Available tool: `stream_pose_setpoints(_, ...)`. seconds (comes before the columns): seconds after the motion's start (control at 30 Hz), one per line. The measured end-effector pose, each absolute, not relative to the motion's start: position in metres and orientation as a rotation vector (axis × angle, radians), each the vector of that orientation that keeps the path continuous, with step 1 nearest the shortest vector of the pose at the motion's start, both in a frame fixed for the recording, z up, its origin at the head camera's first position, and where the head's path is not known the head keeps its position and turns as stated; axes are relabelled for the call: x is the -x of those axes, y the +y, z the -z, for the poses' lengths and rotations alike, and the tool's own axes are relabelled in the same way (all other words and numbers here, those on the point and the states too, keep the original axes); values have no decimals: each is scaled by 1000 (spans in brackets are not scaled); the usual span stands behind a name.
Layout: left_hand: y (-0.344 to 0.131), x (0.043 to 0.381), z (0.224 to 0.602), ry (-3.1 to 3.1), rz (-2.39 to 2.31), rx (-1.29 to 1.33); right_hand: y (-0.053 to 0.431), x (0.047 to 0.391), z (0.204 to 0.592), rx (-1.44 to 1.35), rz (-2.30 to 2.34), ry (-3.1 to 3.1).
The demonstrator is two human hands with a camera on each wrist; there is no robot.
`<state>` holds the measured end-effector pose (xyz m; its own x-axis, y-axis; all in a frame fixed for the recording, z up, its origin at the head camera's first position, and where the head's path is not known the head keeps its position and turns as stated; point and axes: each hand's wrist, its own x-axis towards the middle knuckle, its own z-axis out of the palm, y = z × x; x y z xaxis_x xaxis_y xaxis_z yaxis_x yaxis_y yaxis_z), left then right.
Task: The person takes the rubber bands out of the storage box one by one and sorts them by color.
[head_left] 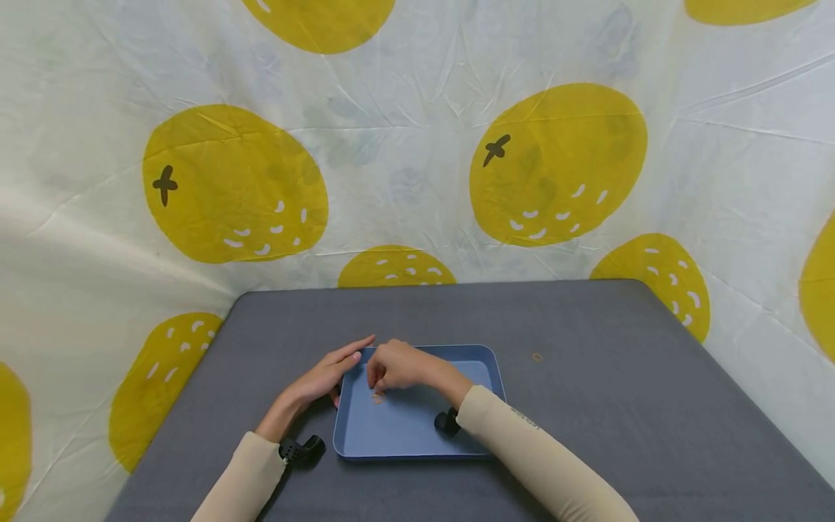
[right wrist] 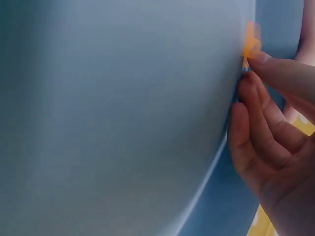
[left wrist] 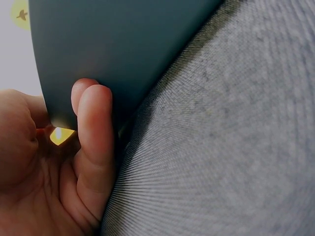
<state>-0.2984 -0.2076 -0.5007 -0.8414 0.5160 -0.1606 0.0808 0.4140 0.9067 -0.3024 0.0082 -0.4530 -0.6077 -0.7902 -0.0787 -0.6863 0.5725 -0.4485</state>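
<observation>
A shallow blue tray (head_left: 417, 432) lies on the table. My left hand (head_left: 322, 377) holds it at its far left corner, with the thumb at the rim and the index finger stretched past the corner. In the left wrist view, fingers (left wrist: 94, 130) press against the tray's outer wall (left wrist: 118, 44). Over the tray's left part, my right hand (head_left: 401, 364) points down with its fingertips together. Small orange rubber bands (head_left: 378, 398) show just below those fingertips. In the right wrist view, thumb and forefinger pinch at the blurred orange bands (right wrist: 252, 39).
A single thin orange band (head_left: 536, 354) lies on the grey tabletop (head_left: 607, 406), right of the tray. Behind the table hangs a white curtain (head_left: 404, 174) with yellow fruit prints. A black wrist camera (head_left: 446, 422) hangs below the right wrist, over the tray.
</observation>
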Motion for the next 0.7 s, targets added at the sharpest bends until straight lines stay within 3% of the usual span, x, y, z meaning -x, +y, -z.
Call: stream_pose_setpoints(0.7, -206, 300, 500, 2259, -1416, -507, 19, 305, 443, 1197, 601, 2510)
